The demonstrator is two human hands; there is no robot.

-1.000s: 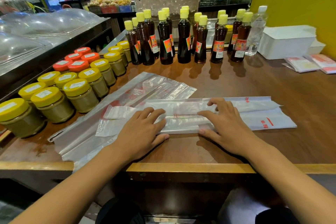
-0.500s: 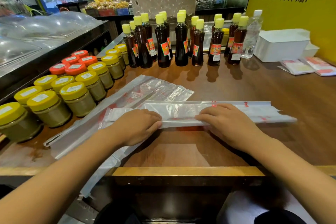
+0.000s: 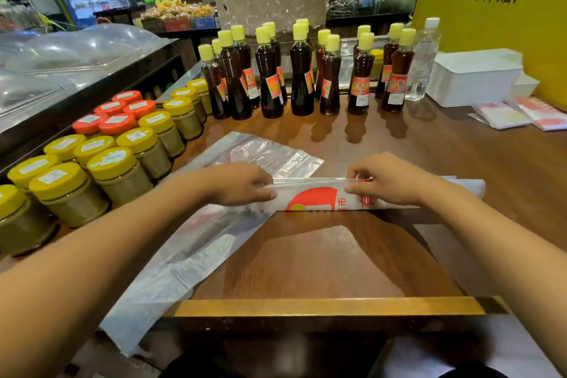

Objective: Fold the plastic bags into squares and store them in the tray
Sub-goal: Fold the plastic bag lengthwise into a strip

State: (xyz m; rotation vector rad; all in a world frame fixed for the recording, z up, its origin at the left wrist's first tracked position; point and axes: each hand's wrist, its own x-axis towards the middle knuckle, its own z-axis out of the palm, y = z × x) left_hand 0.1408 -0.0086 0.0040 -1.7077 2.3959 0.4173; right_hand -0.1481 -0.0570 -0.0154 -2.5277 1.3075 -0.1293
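Your left hand (image 3: 242, 184) and right hand (image 3: 386, 181) both pinch the folded plastic bag (image 3: 316, 198). It lies on the wooden counter (image 3: 322, 255). Its left end seems to overlap other bags (image 3: 196, 242).

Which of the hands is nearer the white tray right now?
Right. The right hand pinches the folded bag on the tray's side of the counter; the white tray sits beyond it, far right. The left hand grips the bag's other end, farther away.

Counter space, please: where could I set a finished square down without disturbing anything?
Bare wood lies between the folded bag and the counter's front edge, and right of the bottles, before the white tray. The left is crowded with jars and a spread bag.
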